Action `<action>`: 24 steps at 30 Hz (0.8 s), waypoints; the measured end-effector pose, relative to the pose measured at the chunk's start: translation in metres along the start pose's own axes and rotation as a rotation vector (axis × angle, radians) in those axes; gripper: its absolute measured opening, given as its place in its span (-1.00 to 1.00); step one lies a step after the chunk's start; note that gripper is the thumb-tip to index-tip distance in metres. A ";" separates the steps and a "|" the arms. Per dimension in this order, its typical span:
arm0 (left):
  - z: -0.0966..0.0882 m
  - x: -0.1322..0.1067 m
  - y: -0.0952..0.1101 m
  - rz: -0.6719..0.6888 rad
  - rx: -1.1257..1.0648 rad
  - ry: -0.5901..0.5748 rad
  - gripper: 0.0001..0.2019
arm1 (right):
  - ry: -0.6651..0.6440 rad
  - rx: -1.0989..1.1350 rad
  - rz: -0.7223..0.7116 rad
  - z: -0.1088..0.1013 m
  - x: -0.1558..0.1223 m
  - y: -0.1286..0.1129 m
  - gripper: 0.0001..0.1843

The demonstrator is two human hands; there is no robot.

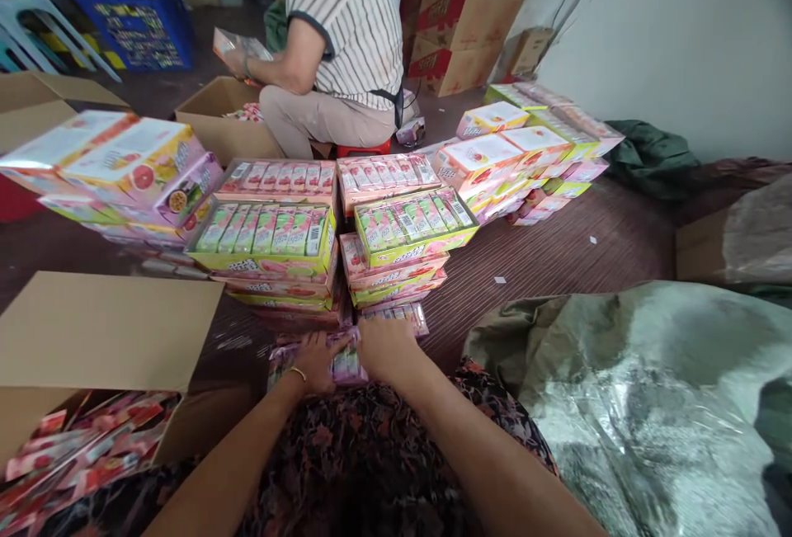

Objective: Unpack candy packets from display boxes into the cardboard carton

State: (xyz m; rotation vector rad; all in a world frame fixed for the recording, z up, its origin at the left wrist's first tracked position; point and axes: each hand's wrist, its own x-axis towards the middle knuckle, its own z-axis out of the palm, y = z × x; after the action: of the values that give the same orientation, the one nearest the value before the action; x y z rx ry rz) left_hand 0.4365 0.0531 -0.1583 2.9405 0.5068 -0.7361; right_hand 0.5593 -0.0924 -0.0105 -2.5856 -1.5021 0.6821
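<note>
A low purple box of packets (347,365) lies just in front of my lap. My left hand (315,362) rests on top of it, fingers and thumb spread. At the box's right end my right hand (387,347) is closed, knuckles up; its fingertips are hidden, so what they hold cannot be made out. Behind that hand, another purple box of packets (416,318) sits at the foot of a stack. Open boxes of green and pink packets (263,230) (414,223) top the two nearest stacks, with boxes of red and pink packets (278,178) (387,174) behind them.
An open carton (99,331) with loose sachets stands at left. Closed boxes are stacked at left (129,157) and right (488,157). A co-worker (346,42) sits beyond, holding a box. Green sheeting with clear plastic (619,388) lies at right.
</note>
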 end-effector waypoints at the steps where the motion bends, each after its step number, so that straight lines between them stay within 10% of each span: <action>1: -0.013 -0.005 0.006 -0.023 -0.056 0.024 0.04 | 0.038 0.034 0.037 -0.003 0.002 0.007 -0.65; 9: -0.122 -0.089 0.016 0.087 -1.243 0.517 0.07 | 0.701 1.097 0.091 0.005 -0.001 0.045 -0.34; 14: -0.165 -0.156 0.031 0.044 -1.764 0.589 -0.13 | 0.069 1.592 -0.267 0.018 -0.024 -0.009 -0.05; 18: -0.172 -0.206 0.037 -0.139 -1.546 0.790 -0.17 | -0.026 1.792 -0.428 0.023 -0.057 -0.067 -0.13; 24: -0.135 -0.305 0.008 -0.584 -0.739 1.193 -0.37 | 0.137 1.582 -0.215 0.030 -0.094 -0.156 -0.15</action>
State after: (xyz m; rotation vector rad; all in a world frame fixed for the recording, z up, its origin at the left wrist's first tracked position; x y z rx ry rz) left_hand 0.2464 -0.0263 0.1041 2.1545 1.3229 1.0935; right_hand 0.3814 -0.0948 0.0379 -1.1844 -0.5894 1.0036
